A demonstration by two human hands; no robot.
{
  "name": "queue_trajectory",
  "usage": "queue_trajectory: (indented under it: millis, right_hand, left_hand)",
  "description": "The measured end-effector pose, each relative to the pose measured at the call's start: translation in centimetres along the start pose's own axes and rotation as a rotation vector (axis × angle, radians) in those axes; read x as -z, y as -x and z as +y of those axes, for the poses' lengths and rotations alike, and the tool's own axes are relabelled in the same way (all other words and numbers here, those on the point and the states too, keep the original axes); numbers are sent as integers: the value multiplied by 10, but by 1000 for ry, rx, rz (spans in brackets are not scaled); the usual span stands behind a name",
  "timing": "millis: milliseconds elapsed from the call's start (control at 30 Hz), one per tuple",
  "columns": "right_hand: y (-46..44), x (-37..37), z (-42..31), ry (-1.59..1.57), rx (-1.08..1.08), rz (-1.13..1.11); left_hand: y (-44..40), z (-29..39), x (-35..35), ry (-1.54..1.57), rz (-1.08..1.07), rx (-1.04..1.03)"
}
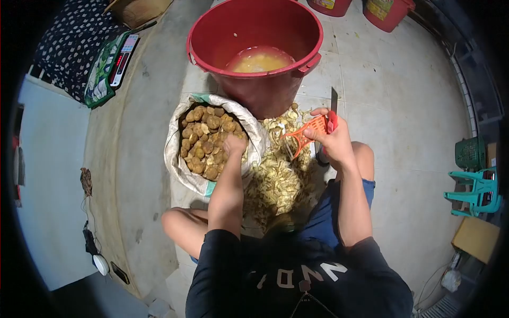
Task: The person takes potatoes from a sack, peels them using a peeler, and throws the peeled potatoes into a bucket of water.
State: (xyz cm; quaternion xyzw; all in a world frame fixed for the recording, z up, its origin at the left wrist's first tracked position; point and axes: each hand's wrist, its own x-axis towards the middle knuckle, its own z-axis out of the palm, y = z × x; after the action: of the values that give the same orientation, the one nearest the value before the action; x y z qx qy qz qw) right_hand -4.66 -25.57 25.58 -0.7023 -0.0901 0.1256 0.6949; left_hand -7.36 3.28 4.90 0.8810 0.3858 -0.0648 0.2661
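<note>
My left hand reaches into a white woven sack of brown potatoes, its fingers curled around a potato at the right side of the pile. The fingertips are partly hidden. My right hand is raised over the right side, closed around an orange peeler that points left. A knife with a red handle is in the same hand, its blade upward. Below, between my legs, lies a heap of potato peelings.
A large red tub holding yellowish water stands just beyond the sack. Two more red buckets are at the far right. A teal stool and a green basket sit along the right. A raised ledge runs along the left.
</note>
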Motion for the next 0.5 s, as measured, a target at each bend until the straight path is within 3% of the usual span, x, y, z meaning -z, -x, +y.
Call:
queue_trajectory:
  millis: [67,100,233,300,333,400,500]
  right_hand:
    - [-5,3,5,37,18,0]
    - [-6,2,2,48,18,5]
    - [-9,3,0,132,29,23]
    - [-6,1,-1,170,34,39]
    - [-6,0,-2,229,35,26]
    - [-4,-5,-4,278,43,10]
    - [-4,-13,13,302,121,-20]
  left_hand:
    - [-17,-4,-20,-221,16,88]
    - [-22,-5,-18,-235,-122,80]
    - [-12,-10,-11,-118,-2,24]
    - [3,-10,4,854,-192,144]
    - [13,-10,12,848,-183,141]
    - [37,-10,29,1489,-332,41]
    - [80,0,61,1843,-374,-60]
